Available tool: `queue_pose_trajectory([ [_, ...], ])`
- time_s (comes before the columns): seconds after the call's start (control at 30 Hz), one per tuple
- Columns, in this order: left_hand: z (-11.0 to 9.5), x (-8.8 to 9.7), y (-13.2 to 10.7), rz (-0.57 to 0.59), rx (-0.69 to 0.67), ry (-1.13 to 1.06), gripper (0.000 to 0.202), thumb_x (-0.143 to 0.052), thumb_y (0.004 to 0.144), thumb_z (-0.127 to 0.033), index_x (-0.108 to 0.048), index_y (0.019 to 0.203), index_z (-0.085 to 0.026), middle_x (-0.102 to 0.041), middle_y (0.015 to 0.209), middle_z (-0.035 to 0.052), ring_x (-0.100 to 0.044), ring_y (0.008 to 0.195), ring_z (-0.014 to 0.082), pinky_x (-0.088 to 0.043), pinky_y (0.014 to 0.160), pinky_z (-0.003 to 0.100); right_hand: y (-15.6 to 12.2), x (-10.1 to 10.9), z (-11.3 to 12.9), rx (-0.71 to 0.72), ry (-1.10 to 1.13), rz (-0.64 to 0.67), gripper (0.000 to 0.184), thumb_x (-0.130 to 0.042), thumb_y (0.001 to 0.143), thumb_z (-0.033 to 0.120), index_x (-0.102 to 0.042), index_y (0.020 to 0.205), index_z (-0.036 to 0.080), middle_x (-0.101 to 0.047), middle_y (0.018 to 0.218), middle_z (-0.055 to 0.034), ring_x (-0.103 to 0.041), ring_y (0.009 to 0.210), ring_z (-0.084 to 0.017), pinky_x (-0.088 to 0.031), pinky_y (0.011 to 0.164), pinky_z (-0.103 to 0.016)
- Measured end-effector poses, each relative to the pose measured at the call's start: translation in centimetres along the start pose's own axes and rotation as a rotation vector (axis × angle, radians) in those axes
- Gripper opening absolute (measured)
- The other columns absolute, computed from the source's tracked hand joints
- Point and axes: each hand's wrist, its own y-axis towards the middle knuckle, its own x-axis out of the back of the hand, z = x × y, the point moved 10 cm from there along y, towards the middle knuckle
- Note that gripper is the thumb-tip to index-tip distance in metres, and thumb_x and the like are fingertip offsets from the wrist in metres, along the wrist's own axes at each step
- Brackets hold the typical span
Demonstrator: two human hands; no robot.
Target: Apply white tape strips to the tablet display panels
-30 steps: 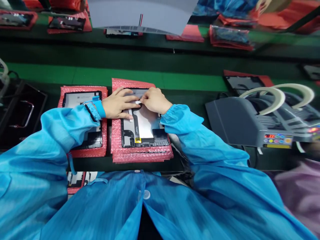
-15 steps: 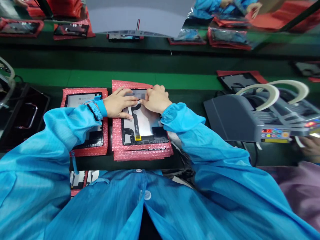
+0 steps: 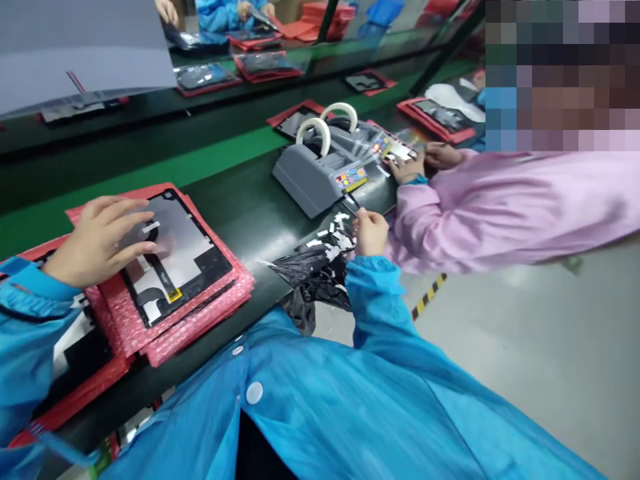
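Note:
My left hand (image 3: pixel 107 237) lies over the upper left of a tablet screen panel (image 3: pixel 190 250), fingers spread. The panel's grey back faces up, with a dark flex cable (image 3: pixel 163 273) ending in a yellow tab. A small white piece of tape (image 3: pixel 151 227) shows by my fingertips. Under the panel is a stack of red bubble-wrap bags (image 3: pixel 200 328). My right hand (image 3: pixel 373 233) is pinched at the front of a grey tape dispenser (image 3: pixel 313 180), on what looks like a short strip of tape (image 3: pixel 351 203); the fingertips partly hide it.
A black plastic bag (image 3: pixel 310 263) with white tape scraps hangs at the bench edge below the dispenser. A second dispenser (image 3: pixel 357 140) stands behind. At right, a co-worker in a pink sleeve (image 3: pixel 450 207) works close by. Another panel on red wrap (image 3: pixel 95 377) lies at left.
The view has swung right. My right hand has left the panel and moved right to the tape dispenser. My left hand stays at the panel, its fingers now more spread.

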Motion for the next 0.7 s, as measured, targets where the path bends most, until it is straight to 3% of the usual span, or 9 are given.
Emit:
queue_pose_trajectory([
  [0.1, -2.8, 0.6, 1.5, -0.044, -0.081, 0.044, 0.048, -0.041, 0.097, -0.052, -0.064, 0.117, -0.015, -0.065, 0.125, 0.0184, -0.056, 0.118, 0.0328, -0.043, 0.103, 0.052, 1.8, -2.5, -1.0, -0.197, 0.122, 0.176, 0.029, -0.065, 0.08, 0.038, -0.05, 0.064, 0.018, -0.052, 0.057, 0.0043, -0.044, 0.048, -0.006, -0.03, 0.043, -0.017],
  [0.17, -4.1, 0.5, 1.8, -0.055, -0.109, 0.066, 0.046, -0.042, 0.098, -0.049, -0.064, 0.116, -0.013, -0.065, 0.126, 0.0201, -0.057, 0.118, 0.033, -0.044, 0.103, 0.052, 2.2, -3.8, -0.4, -0.208, 0.202, 0.237, 0.025, -0.064, 0.08, 0.028, -0.05, 0.063, 0.017, -0.052, 0.055, 0.0047, -0.046, 0.048, -0.005, -0.03, 0.042, -0.016],
  [0.27, -5.1, 0.4, 1.5, -0.062, -0.129, 0.096, 0.041, -0.045, 0.097, -0.043, -0.065, 0.112, -0.01, -0.065, 0.124, 0.0223, -0.06, 0.115, 0.034, -0.046, 0.1, 0.051, 2.8, -2.7, 0.7, -0.08, 0.233, 0.149, 0.022, -0.062, 0.08, 0.019, -0.05, 0.062, 0.017, -0.049, 0.052, 0.0062, -0.044, 0.047, -0.004, -0.031, 0.042, -0.014],
  [0.37, -5.0, 0.3, 1.1, -0.062, -0.116, 0.122, 0.038, -0.046, 0.098, -0.039, -0.066, 0.109, -0.009, -0.066, 0.121, 0.0232, -0.062, 0.111, 0.0346, -0.047, 0.097, 0.051, 3.2, -1.1, 0.6, -0.016, 0.262, 0.065, 0.021, -0.064, 0.081, 0.027, -0.051, 0.067, 0.017, -0.053, 0.057, 0.0056, -0.047, 0.051, -0.005, -0.033, 0.043, -0.013],
  [0.53, -5.3, -0.1, 1.9, -0.05, -0.11, 0.138, 0.041, -0.042, 0.099, -0.041, -0.067, 0.108, -0.01, -0.067, 0.12, 0.0216, -0.061, 0.112, 0.0337, -0.047, 0.098, 0.05, 3.2, -1.8, -0.3, -0.118, 0.386, 0.117, 0.027, -0.068, 0.077, 0.036, -0.047, 0.081, 0.021, -0.06, 0.071, 0.005, -0.056, 0.061, -0.006, -0.038, 0.046, -0.012],
  [0.7, -5.8, -1.2, 2.8, 0.002, -0.117, 0.106, 0.048, -0.035, 0.1, -0.045, -0.065, 0.113, -0.011, -0.064, 0.126, 0.0213, -0.057, 0.118, 0.0332, -0.044, 0.101, 0.05, 2.7, -3.1, -0.1, -0.181, 0.388, 0.168, 0.034, -0.07, 0.072, 0.033, -0.04, 0.085, 0.023, -0.058, 0.069, 0.0068, -0.056, 0.058, -0.006, -0.035, 0.043, -0.011],
])
